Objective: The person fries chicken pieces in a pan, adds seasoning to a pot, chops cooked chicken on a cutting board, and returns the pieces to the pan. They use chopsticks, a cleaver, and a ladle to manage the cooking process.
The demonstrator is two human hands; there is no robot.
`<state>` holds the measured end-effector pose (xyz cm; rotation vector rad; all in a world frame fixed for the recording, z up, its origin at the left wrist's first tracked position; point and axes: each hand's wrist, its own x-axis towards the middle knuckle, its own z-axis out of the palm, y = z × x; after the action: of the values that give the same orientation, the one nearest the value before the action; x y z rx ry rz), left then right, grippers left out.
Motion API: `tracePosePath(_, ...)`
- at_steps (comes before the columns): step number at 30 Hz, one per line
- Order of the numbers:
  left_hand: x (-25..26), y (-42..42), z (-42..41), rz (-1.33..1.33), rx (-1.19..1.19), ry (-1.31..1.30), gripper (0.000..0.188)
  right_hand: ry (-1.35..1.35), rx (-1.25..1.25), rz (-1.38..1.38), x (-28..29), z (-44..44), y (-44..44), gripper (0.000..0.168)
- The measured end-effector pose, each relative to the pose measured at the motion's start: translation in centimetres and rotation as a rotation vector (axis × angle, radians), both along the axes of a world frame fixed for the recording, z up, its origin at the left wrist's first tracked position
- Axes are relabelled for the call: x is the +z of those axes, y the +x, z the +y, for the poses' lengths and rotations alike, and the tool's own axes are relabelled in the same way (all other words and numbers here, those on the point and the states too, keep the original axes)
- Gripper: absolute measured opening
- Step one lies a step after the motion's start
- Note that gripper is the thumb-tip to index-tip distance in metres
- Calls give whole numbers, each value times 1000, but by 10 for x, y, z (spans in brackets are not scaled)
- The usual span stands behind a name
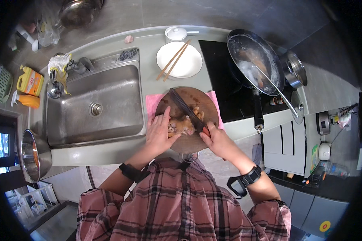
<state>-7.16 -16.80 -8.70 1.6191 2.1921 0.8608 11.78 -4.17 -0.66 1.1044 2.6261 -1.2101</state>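
On a round wooden cutting board (181, 144) lies a piece of cooked meat (181, 126), probably poultry, with a cut face showing bone. My left hand (160, 132) steadies its left end, thumb along the near side and fingers reaching up the far side. In my right hand (218, 140) is a kitchen knife (184, 104), gripped by its reddish handle. Its dark blade slants up and left across the board, passing at the right end of the meat. Several small cut pieces (199, 113) lie right of the blade. A pink cloth (152, 101) is under the board.
Left is a steel sink (129, 99) with a faucet (56, 89). Wooden chopsticks (176, 60) rest across a white bowl (187, 67) behind the board. To the right, a wok (244, 39) holding food and a metal ladle (277, 90) stands on the black cooktop (214, 66); its handle (258, 111) points toward me.
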Motion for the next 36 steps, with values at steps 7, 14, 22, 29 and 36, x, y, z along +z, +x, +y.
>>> tracePosePath(7,23,-2,2,59,7,172,87,-320,-160,107,-6,8,8,23)
tracePosePath(14,24,-4,5,173,-83,184,78,-678,-348,281,2,6,12,16)
tracePosePath(22,14,-3,5,-520,223,-78,76,-241,-251,152,11,-18,36,25)
tracePosePath(29,20,-4,-7,-264,159,-308,68,-104,-93,166,3,-36,52,28)
tracePosePath(36,36,-16,-18,-31,63,-75,59,-229,-207,216,-1,-40,63,29)
